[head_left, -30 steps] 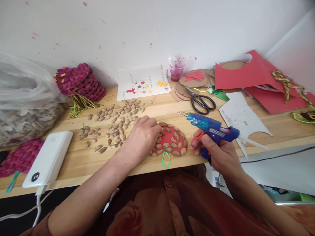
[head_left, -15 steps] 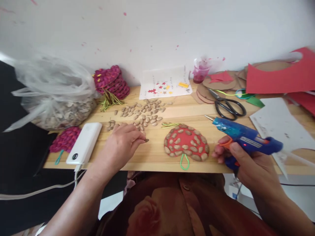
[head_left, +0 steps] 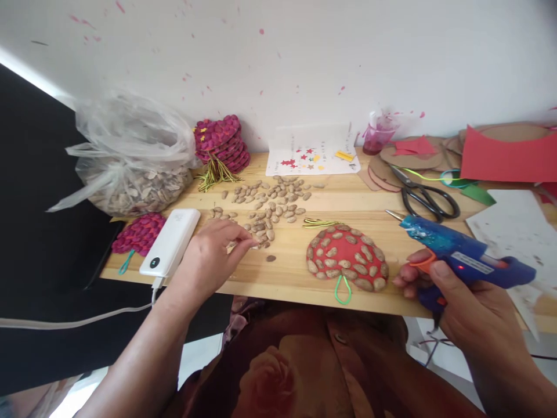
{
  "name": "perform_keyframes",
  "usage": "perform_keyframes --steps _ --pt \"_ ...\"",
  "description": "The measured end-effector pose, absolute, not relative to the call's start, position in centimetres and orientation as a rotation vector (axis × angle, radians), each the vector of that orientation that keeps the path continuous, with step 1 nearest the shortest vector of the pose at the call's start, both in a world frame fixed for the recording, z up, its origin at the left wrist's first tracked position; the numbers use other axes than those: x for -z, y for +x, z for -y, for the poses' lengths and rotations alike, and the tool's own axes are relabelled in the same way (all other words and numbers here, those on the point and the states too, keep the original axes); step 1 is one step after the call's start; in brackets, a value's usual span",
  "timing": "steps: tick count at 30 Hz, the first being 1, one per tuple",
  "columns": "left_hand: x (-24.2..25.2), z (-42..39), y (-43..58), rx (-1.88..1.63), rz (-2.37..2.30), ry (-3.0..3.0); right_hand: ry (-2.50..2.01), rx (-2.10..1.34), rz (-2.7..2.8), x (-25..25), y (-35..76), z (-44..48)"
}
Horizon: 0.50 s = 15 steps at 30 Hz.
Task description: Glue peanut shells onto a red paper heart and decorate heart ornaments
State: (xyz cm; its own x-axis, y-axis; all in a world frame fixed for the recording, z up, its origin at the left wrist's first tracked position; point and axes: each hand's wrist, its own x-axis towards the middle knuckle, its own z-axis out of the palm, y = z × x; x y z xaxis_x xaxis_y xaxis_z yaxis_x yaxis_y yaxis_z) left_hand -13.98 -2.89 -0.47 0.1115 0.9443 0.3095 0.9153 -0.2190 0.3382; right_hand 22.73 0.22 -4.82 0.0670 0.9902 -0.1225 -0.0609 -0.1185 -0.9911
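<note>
My left hand (head_left: pixel 209 255) reaches into the loose pale seeds (head_left: pixel 270 203) scattered on the wooden table (head_left: pixel 287 278), its fingertips pinched together at the near edge of the pile. What they pinch is hidden. One seed (head_left: pixel 271 258) lies alone just right of the fingertips. My right hand (head_left: pixel 470 302) grips a blue hot glue gun (head_left: pixel 461 258), nozzle pointing left and slightly up, above the table's front edge. Between the hands lies a red fan-shaped card (head_left: pixel 346 258) covered with glued seeds, a green loop (head_left: pixel 342 289) at its bottom.
A clear bag of seeds (head_left: pixel 130 168) stands at the far left; a white power bank (head_left: pixel 170 242) with a cable lies by my left hand. Magenta finished fans (head_left: pixel 221 139), star paper (head_left: pixel 311 159), black scissors (head_left: pixel 424 197) and red card sheets (head_left: pixel 505 157) line the back.
My left hand left the red fan and moved left to the seed pile; a seed now lies alone on the table. The view swung left. The glue gun stays in my right hand.
</note>
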Motion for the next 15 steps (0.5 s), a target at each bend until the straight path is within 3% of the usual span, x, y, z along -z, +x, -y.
perform_keyframes --steps 15 --pt "0.5 2.8 -16.6 -0.714 -2.164 2.143 -1.388 -1.235 1.041 5.1 22.9 -0.2"
